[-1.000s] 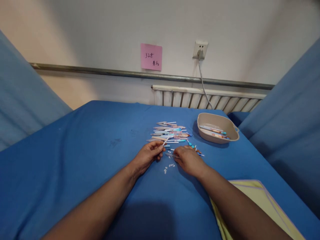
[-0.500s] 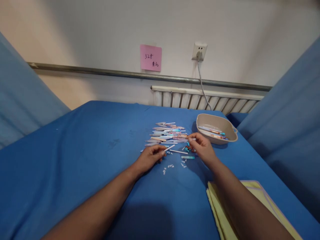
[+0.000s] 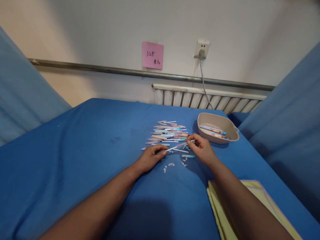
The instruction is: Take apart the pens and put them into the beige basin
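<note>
Your left hand point(image 3: 152, 156) has its grip on a white stick point(image 3: 170, 149); your right hand point(image 3: 202, 148) grasps a clear tube point(image 3: 182, 144) meeting it, above the blue cloth point(image 3: 100, 133). Pens point(image 3: 161, 131) lie beyond, a beige basin point(image 3: 217, 120) to their right.

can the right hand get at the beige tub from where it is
Probably yes: the right hand is near the open tub, with nothing showing between them, though it seems to hold a thin pen piece.
</note>
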`<move>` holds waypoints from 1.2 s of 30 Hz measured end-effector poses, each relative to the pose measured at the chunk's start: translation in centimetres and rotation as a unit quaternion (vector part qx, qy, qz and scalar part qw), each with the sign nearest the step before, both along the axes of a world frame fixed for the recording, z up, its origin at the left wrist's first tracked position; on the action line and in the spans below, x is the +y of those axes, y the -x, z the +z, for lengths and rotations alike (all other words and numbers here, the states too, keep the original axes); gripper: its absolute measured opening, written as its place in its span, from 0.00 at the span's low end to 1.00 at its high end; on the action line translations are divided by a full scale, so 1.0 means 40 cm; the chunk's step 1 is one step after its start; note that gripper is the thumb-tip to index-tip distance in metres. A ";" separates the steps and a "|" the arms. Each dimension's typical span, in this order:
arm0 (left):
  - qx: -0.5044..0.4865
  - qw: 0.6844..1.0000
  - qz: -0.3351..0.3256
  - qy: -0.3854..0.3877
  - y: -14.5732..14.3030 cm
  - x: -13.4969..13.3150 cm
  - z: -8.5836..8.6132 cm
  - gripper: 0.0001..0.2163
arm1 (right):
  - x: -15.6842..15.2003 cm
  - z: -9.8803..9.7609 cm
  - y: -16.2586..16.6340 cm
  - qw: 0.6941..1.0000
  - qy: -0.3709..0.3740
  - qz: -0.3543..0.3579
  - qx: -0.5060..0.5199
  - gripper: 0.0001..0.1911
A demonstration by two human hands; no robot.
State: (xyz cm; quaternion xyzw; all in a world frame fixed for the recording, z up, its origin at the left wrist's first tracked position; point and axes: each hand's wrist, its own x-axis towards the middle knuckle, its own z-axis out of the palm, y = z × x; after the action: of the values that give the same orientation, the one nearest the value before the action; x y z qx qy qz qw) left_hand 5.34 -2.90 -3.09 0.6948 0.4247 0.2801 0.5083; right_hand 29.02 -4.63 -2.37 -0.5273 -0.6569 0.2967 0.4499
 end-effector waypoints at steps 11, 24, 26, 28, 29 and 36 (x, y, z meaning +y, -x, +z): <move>0.010 1.000 -0.016 -0.021 -0.001 -0.002 0.001 0.14 | -0.006 -0.003 0.016 1.000 -0.005 -0.011 -0.021 0.07; 0.009 0.999 -0.014 -0.052 -0.006 -0.015 0.006 0.10 | -0.030 -0.010 0.065 0.984 -0.054 0.112 -0.125 0.05; 0.008 0.999 -0.010 -0.043 -0.008 -0.017 0.011 0.10 | -0.029 -0.012 0.060 0.982 -0.064 0.115 -0.138 0.05; 0.002 1.000 -0.007 -0.027 -0.010 -0.019 0.012 0.11 | -0.027 -0.016 0.056 0.979 -0.073 0.118 -0.148 0.06; -0.004 1.000 -0.007 -0.018 -0.010 -0.019 0.011 0.11 | -0.026 -0.018 0.055 0.978 -0.077 0.119 -0.151 0.05; -0.025 1.000 -0.015 0.003 -0.009 -0.017 -0.002 0.10 | -0.024 -0.021 0.053 0.978 -0.083 0.111 -0.156 0.03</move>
State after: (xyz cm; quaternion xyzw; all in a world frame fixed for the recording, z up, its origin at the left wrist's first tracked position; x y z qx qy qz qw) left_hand 5.69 -3.59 -3.18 0.6919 0.4024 0.2887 0.5254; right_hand 26.92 -5.59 -3.20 -0.4518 -0.7957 0.2034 0.3484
